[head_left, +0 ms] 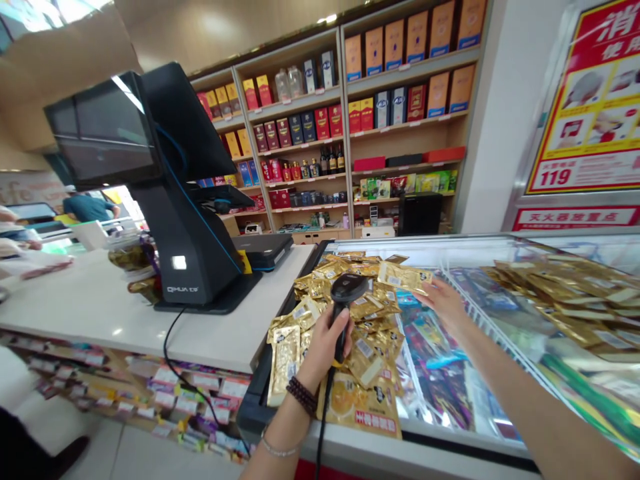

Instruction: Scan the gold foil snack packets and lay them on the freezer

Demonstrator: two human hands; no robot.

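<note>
Well, far ahead of the hands stands a wall of wooden shelves stocked with boxes and bottles. Below the right hand lies a glass-topped chest freezer, and left of the left hand runs a white bench carrying a black point-of-sale terminal. Under the left hand, a heap of gold foil sachets covers the freezer's near end. The left hand is clenched around a black handheld barcode scanner, its cord trailing downward. The right hand is open, spread above the glass beside the heap; its fingertips seem very near a raised sachet, though whether they touch is hard to tell. A dark beaded bracelet circles the left wrist.
</note>
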